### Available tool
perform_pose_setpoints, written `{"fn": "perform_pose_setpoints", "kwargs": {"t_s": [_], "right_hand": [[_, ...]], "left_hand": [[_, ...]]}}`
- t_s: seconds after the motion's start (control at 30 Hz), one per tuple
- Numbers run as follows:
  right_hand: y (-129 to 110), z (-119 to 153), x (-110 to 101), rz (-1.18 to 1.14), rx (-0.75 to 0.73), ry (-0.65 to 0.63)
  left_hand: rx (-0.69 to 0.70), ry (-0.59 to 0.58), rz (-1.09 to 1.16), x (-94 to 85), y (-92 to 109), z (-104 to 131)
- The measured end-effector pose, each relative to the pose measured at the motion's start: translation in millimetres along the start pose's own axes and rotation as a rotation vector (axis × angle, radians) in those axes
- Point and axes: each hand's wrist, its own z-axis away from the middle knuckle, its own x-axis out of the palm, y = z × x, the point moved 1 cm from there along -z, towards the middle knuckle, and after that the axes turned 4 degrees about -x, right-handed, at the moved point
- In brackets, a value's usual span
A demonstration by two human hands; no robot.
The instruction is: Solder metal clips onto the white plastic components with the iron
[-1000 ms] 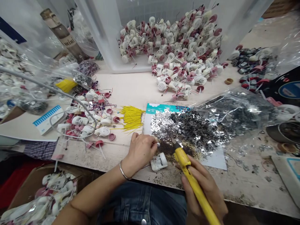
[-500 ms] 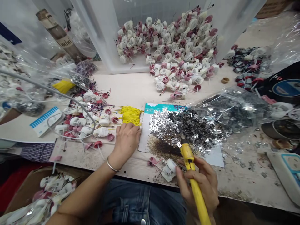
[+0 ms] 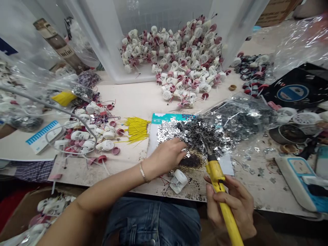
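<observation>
My right hand point(image 3: 232, 208) is wrapped round the yellow handle of a soldering iron point(image 3: 217, 177). Its metal tip reaches up into the dark side of a heap of small metal plates point(image 3: 197, 131). My left hand point(image 3: 169, 155) is over the near left edge of that heap, fingers curled and closed. Whatever is between its fingertips is too small to make out. Below this hand, a white plastic housing point(image 3: 178, 181) lies by the table's front edge, apart from both hands. Yellow wires point(image 3: 137, 130) lie in a bundle left of the heap.
A translucent bin point(image 3: 133, 77) at the back spills white and pink parts point(image 3: 184, 68). More parts point(image 3: 105, 133) lie at left beside a looping white cable point(image 3: 88, 126). A clear bag of metal pieces point(image 3: 246, 112), a round tin point(image 3: 288, 133) and a white-blue device point(image 3: 297, 181) are at right.
My left hand has left the yellow wires and moved right to the metal heap. My right hand, with the soldering iron, has shifted right, away from the white housing. The view has shifted slightly.
</observation>
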Motion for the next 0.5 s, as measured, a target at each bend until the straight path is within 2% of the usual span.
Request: {"fn": "perform_pose_setpoints", "kwargs": {"t_s": [0.1, 0.2, 0.27, 0.37, 0.43, 0.5], "right_hand": [[0, 1, -7, 0.016, -0.006, 0.025], [1, 2, -16, 0.030, -0.012, 0.070], [4, 3, -21, 0.035, -0.041, 0.078], [7, 7, -26, 0.043, -0.079, 0.053], [8, 11, -31, 0.053, -0.089, 0.031], [8, 15, -36, 0.064, -0.074, 0.000]], "left_hand": [[0.075, -0.044, -0.190, 9.1, 8, -25], [0.177, -0.049, -0.290, 10.5, 8, -33], [0.274, -0.073, -0.299, 10.4, 7, -28], [0.426, -0.190, -0.288, 9.8, 5, -13], [0.448, -0.249, -0.235, 6.4, 3, -4], [0.394, -0.260, -0.135, -0.1, 1, 4]]}}
